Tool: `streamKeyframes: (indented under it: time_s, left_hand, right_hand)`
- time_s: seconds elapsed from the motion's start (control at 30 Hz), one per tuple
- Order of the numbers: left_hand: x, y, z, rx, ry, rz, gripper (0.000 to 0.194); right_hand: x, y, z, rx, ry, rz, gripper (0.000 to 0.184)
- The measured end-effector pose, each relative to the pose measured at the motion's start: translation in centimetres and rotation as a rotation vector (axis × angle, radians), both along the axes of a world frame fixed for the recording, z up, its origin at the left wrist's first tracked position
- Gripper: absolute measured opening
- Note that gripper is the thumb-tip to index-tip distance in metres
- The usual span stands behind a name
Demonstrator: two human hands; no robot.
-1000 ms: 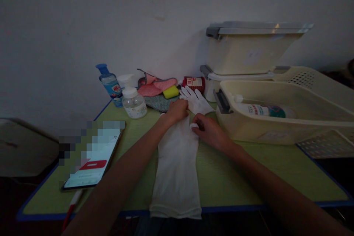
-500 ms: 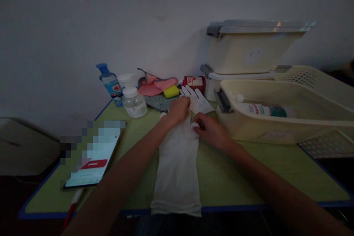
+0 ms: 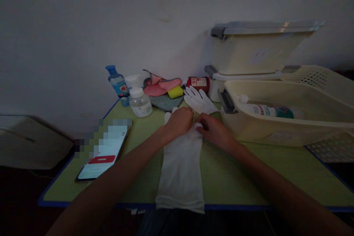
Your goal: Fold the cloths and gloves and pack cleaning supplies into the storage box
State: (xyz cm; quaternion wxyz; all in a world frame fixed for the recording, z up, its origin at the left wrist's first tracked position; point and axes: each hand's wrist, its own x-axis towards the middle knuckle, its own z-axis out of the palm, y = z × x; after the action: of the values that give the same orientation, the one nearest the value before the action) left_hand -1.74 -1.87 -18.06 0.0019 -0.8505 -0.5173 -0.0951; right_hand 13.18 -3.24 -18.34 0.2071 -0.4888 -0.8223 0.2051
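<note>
- The left hand [image 3: 179, 121] is curled over the far part of the long white glove [image 3: 181, 169]; I cannot tell if it grips. Light pressing should keep the glove flat.
- The glove lies on the bench [image 3: 235, 177], long axis near to far, fingers pointing far, cuff at the near edge.
- The right hand [image 3: 212, 129] pinches seemingly its thumb; gentle pulling would suit.

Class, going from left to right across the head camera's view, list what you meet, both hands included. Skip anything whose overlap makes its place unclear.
Phone → clear jar with a white lid → left hand → right hand → open cream bin.
</note>
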Motion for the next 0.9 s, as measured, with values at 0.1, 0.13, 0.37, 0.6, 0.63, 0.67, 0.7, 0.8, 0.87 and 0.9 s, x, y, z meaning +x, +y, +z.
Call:
streamKeyframes:
  time_s: [0.1,0.13,0.37,0.6,0.63,0.67,0.7,0.8,0.87,0.9]
  left_hand:
    - [0.0,-1.1,-0.9,0.012,-0.007,-0.046,0.029]
    - [0.1,-1.3,-1.3,0.019,-0.014,-0.052,0.03]
    - [0.1,-2.1,-3.4,0.013,-0.04,-0.014,0.046]
    - [0.1,-2.3,-3.1,-0.039,0.009,0.007,0.051]
    - [0.0,-2.3,-3.0,-0.048,0.022,0.007,0.051]
    - [0.0,-2.3,-2.9,-0.058,0.036,0.008,0.052]
    - [0.0,-2.4,-2.8,-0.069,0.049,0.009,0.053]
    - [0.0,-2.3,-2.8,-0.093,0.058,0.015,0.053]
    - [0.1,-2.2,-2.9,-0.102,0.037,0.024,0.052]
    - [0.1,-2.1,-2.9,-0.103,0.025,0.03,0.052]
  right_hand:
    - [0.0,0.1,-0.1,0.009,-0.006,0.01,0.013]
    - [0.0,0.1,-0.1,0.012,-0.009,0.013,0.012]
    - [0.1,-0.2,0.1,0.022,-0.064,-0.006,0.01]
    - [0.2,-1.6,1.6,0.073,-0.062,0.014,0.01]
    - [0.1,-2.1,1.8,0.084,-0.071,0.027,0.008]
    - [0.0,-2.6,1.9,0.102,-0.098,0.039,0.007]
    - [0.0,-3.2,1.9,0.123,-0.139,0.05,0.006]
    - [-0.3,-5.2,1.7,0.203,-0.299,0.088,0.018]
    - [-0.4,-6.4,1.3,0.271,-0.378,0.136,0.024]
    - [-0.5,-6.9,1.1,0.31,-0.399,0.163,0.025]
